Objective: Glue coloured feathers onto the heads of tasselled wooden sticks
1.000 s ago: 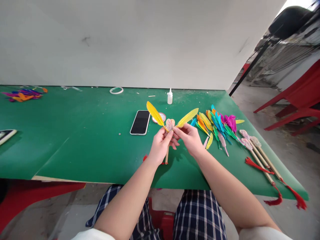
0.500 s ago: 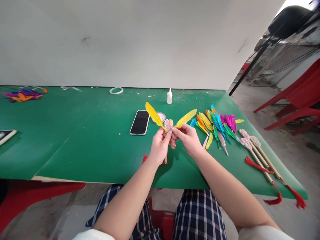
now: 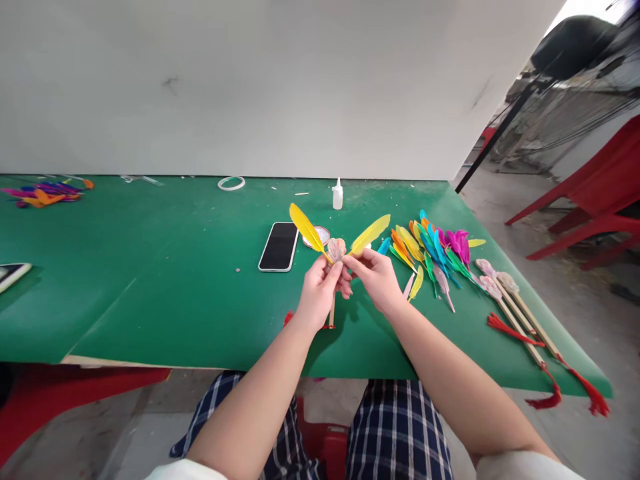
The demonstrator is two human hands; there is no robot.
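Note:
Between my hands is a wooden stick with a pale pink, shell-like head (image 3: pixel 337 249) and a red tassel (image 3: pixel 289 318) near its lower end. My left hand (image 3: pixel 321 287) is closed around the stick just below the head. A yellow-orange feather (image 3: pixel 307 228) rises to the left of the head, its quill at my left fingers. On the other side a yellow feather (image 3: pixel 371 233) slants up to the right. My right hand (image 3: pixel 374 275) pinches near that feather's quill, thumb and finger against the base of the head. The fingertips hide how the quills are attached.
A phone (image 3: pixel 278 247) and a round white, red-rimmed item (image 3: pixel 320 236) lie beyond my left hand. Behind them stands a small white glue bottle (image 3: pixel 337 195). Loose coloured feathers (image 3: pixel 430 243) and several tasselled sticks (image 3: pixel 517 310) lie at right. A tape ring (image 3: pixel 231 183) rests by the wall.
The view has shifted very slightly. Both hands keep the same hold on the stick and feathers, with little visible movement.

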